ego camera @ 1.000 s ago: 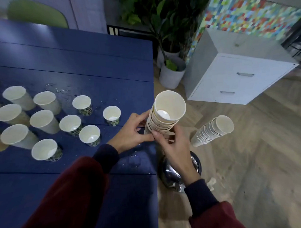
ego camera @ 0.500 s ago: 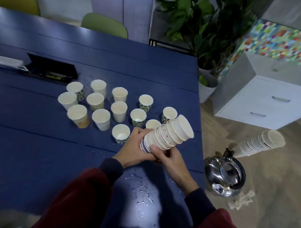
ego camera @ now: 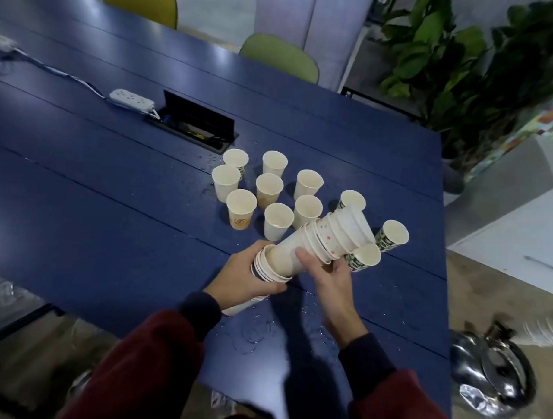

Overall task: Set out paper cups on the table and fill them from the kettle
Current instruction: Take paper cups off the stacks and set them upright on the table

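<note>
A tilted stack of paper cups (ego camera: 327, 236) is held above the table (ego camera: 112, 203). Its lower cups are gripped by the left hand (ego camera: 244, 274), whose fingers are curled round them and partly hide them. The upper part is clasped by the right hand (ego camera: 332, 283): the thumb is laid across it, and the fingers are concealed beneath. Just beyond the fingertips, standing cups (ego camera: 240, 208) are grouped, some covered by the stack. Well right of the fingers, the kettle (ego camera: 495, 377) is seen blurred on the floor.

Nested cup stack (ego camera: 324, 242) tilts toward 2 o'clock above the desk (ego camera: 113, 188); upright paper cups (ego camera: 241, 208) cluster at 12 o'clock; steel kettle (ego camera: 495, 373) sits on the floor (ego camera: 485, 304) at 4 o'clock.
</note>
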